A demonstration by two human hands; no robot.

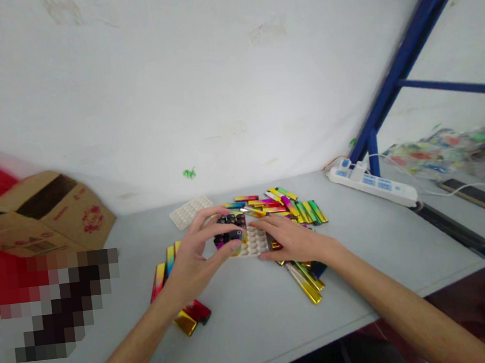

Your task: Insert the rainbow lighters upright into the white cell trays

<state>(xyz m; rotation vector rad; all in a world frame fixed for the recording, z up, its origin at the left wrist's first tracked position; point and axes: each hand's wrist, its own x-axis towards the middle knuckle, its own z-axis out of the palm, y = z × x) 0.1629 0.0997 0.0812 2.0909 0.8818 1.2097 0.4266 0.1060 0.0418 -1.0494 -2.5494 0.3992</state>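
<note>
Bare forearms (394, 301) come in from the lower edge, one on each side, over a pale grey surface (249, 325). Left grip (190, 259) arches around a cluster of black-topped pieces (230, 220), thumb on the near side and fingers on the far side, set apart from each other (whether they squeeze, I cannot tell). Those pieces stand packed together at the left part of a white dimpled tray (256, 243), whose middle shows bare hollows. Right grip (291, 237) lies palm down over the tray's right end, thumb a little apart from the fingers, beside a dark piece (274, 242); I cannot tell if it pinches that piece.

Behind the right grip lies a pile of shiny coloured sleeves (309, 212), and gold ones (305, 284) lie on its near side. Close to the left wrist are a red piece with a black end (198, 311) and a gold piece (184, 323). Further back, a second white tray (190, 212) lies near the wall (216, 92). Far left is an open cardboard box (88, 218); at right, a white power strip (373, 185).
</note>
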